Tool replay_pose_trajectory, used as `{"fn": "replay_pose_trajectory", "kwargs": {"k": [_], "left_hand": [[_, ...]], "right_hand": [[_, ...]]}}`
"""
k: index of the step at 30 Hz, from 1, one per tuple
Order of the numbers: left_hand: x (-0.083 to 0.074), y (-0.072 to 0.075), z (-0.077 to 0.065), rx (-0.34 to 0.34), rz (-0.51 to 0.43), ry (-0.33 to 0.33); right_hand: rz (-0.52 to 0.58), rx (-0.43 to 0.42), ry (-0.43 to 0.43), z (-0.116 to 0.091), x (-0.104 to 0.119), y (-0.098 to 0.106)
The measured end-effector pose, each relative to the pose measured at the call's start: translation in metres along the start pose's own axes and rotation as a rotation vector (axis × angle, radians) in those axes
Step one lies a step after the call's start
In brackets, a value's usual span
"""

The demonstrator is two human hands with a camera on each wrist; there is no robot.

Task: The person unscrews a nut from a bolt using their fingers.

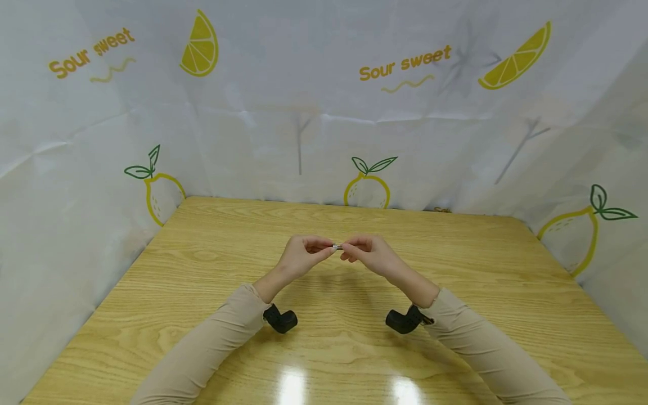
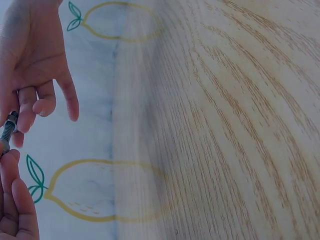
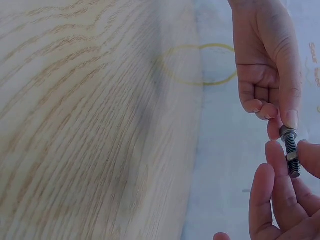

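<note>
Over the middle of the table, my left hand [image 1: 300, 256] and right hand [image 1: 373, 256] meet at a small metal bolt [image 3: 290, 144]. Thumb and index finger of the right hand pinch the bolt by its head in the right wrist view. A hex nut [image 3: 292, 156] sits on the thread partway along, short of the bolt's free end. My left thumb and fingers hold the nut from either side. In the left wrist view the threaded shank [image 2: 7, 133] shows between the two hands, at the frame's left edge.
Beneath the hands lies a wood-grain table [image 1: 202, 253]. A white cloth [image 1: 263, 152] printed with lemons hangs along its back and sides. A black wrist mount [image 1: 281, 319] sits on the left wrist, and a second black mount [image 1: 403, 320] on the right.
</note>
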State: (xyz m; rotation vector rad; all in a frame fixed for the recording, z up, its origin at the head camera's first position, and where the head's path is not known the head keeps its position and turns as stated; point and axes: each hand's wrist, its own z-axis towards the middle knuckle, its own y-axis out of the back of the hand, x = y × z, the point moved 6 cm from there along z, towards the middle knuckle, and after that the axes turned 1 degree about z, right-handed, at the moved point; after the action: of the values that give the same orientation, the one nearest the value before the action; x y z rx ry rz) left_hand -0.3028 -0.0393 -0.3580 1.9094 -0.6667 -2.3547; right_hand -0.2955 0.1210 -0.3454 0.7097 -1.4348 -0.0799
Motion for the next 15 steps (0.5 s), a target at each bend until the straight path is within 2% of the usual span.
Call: {"fn": "replay_pose_trajectory", "kwargs": {"k": [6,12,15], "left_hand": [[0.0001,0.0003,-0.0001,0.0,0.0,-0.005],[-0.0003,-0.0002,-0.0008,0.003,0.001,-0.014],[-0.0003,-0.0002,-0.001,0.003,0.007,-0.016]], "right_hand": [[0.05,-0.021,0.016,0.0004,0.0002,0.0016],[0.023,0.017,0.004,0.0006,-0.002,-0.0005],[0.013,0.008,0.004,0.0008,-0.0028,-0.0007]]}}
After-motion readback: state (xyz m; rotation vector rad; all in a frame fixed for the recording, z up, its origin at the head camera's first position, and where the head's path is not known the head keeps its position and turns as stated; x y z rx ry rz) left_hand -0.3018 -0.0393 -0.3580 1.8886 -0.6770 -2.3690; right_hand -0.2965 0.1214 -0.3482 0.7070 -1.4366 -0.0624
